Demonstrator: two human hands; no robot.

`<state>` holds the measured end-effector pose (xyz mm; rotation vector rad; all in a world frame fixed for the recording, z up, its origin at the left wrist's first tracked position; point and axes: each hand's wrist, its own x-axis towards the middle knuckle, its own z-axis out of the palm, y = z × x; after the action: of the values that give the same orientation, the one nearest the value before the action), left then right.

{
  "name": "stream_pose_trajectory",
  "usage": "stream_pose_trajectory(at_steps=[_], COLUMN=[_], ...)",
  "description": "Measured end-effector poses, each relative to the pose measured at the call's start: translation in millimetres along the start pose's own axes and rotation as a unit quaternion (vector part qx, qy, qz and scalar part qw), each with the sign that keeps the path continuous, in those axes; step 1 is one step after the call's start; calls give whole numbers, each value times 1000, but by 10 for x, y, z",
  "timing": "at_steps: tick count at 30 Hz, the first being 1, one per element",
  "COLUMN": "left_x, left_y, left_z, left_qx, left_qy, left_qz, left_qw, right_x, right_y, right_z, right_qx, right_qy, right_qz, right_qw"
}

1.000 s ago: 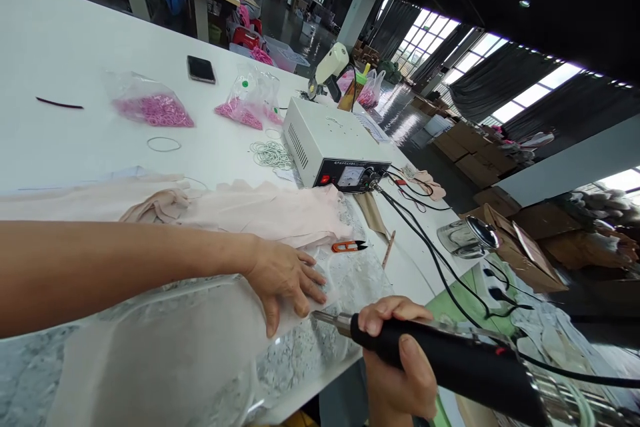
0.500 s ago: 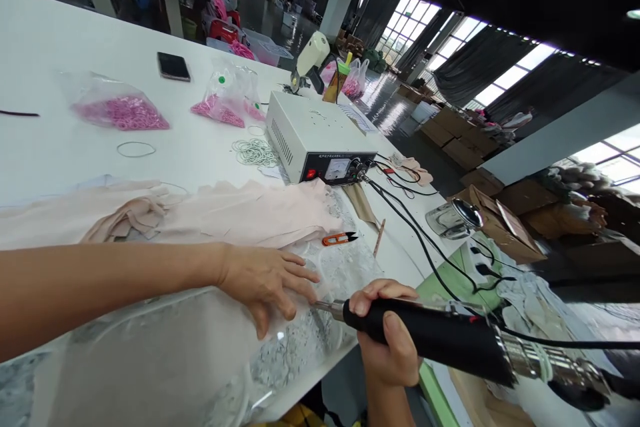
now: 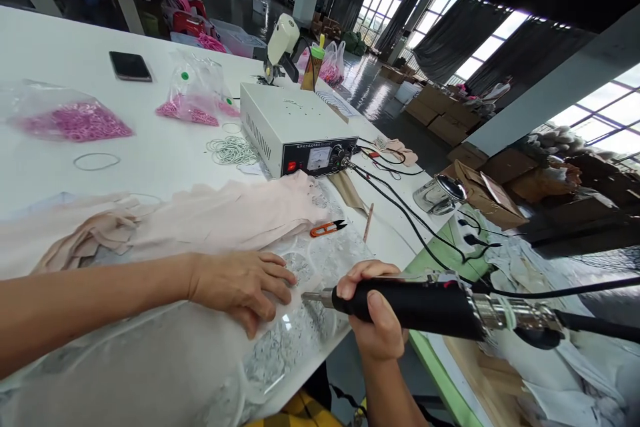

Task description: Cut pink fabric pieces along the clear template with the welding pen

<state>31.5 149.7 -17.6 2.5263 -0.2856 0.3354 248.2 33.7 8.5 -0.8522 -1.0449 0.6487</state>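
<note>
My right hand [image 3: 373, 310] is wrapped round the black grip of a corded ultrasonic cutter [image 3: 415, 307]. The cutter's metal tip points left and ends just short of my left fingertips. Palm down, my left hand [image 3: 245, 287] rests on pale beige fabric [image 3: 150, 360], with its fingers slightly bent and nothing held in them. That fabric lies over a scuffed clear plastic sheet [image 3: 285, 353]. More pale pink fabric [image 3: 240, 217] is spread behind my left hand. Orange thread snips [image 3: 327, 228] lie beyond the cutter's tip.
A control box [image 3: 300, 127] stands at the back, with black cables [image 3: 395, 203] running right. Bags of pink pieces [image 3: 75, 121], a phone [image 3: 130, 67] and elastic loops [image 3: 233, 150] lie on the table. A glass jar [image 3: 440, 195] sits at right. A person works at the far table.
The view has swung slightly right. My left hand has drawn back a little to the left, and a small gap now shows between its fingertips and the cutter's tip.
</note>
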Motion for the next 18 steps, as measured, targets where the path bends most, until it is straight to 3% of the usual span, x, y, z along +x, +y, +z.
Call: stream_pose_trajectory(at_steps=[9,18], left_x=[-7,-13], left_y=[-26,-66], left_z=[24,96], left_qx=[-17,-51], left_qy=[8,37], left_qz=[-14,-26], left_qw=[1000,998], right_x=[-133,-81], right_y=[-120,-36], right_z=[57,21], right_qx=[72,58], right_qy=[-23,-11], right_qz=[53,38], right_qw=[996,997])
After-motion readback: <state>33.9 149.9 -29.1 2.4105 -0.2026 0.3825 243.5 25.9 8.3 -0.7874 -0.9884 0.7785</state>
